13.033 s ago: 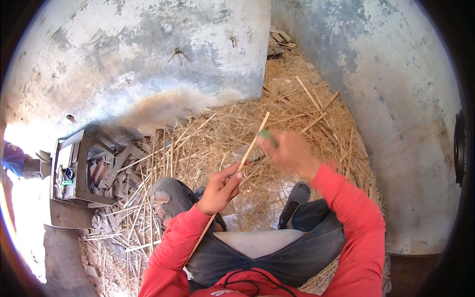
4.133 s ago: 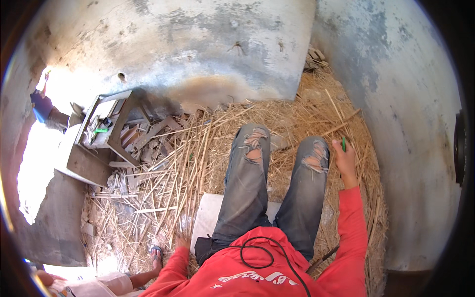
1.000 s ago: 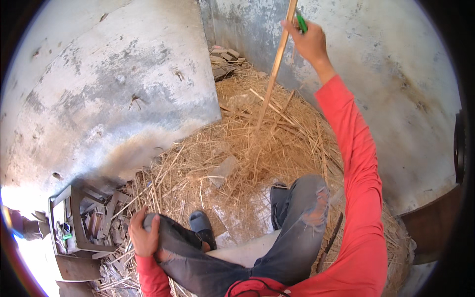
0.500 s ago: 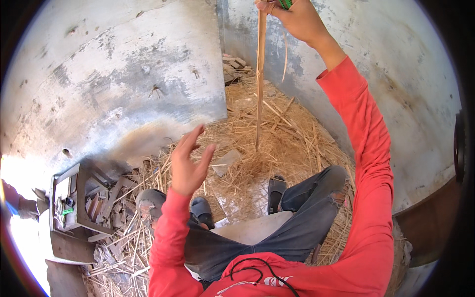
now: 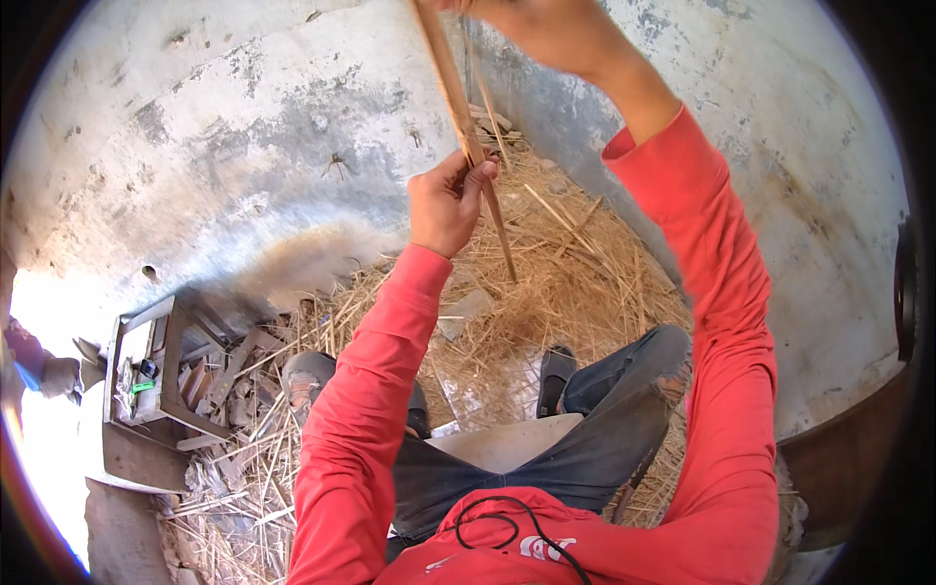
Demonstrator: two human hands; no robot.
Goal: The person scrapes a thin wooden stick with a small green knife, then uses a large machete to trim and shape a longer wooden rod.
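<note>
A long, narrow bamboo strip (image 5: pixel 450 86) slants down from the upper edge of the view, its lower tip hanging over the shavings. My left hand (image 5: pixel 448 202) is closed around it partway down, thumb and fingers pinching it. Higher up, my right hand (image 5: pixel 551 31) is closed at the strip's upper part; its fingertips are blurred and partly cut off by the top edge. A thin peeled sliver (image 5: pixel 490 102) dangles beside the strip. No tool shows in the right hand now.
Straw-like shavings (image 5: pixel 575 283) cover the floor between my feet. A pale board (image 5: pixel 507 444) lies in front of my seat, between my legs. On the left stands a wooden box frame (image 5: pixel 146 370) with a green item (image 5: pixel 143 386) and scraps. Weathered walls (image 5: pixel 244 127) enclose the corner.
My left hand has risen from beside the strip and taken hold of it. My right hand has moved left and up, tilting the strip. The green item in my right hand is out of sight.
</note>
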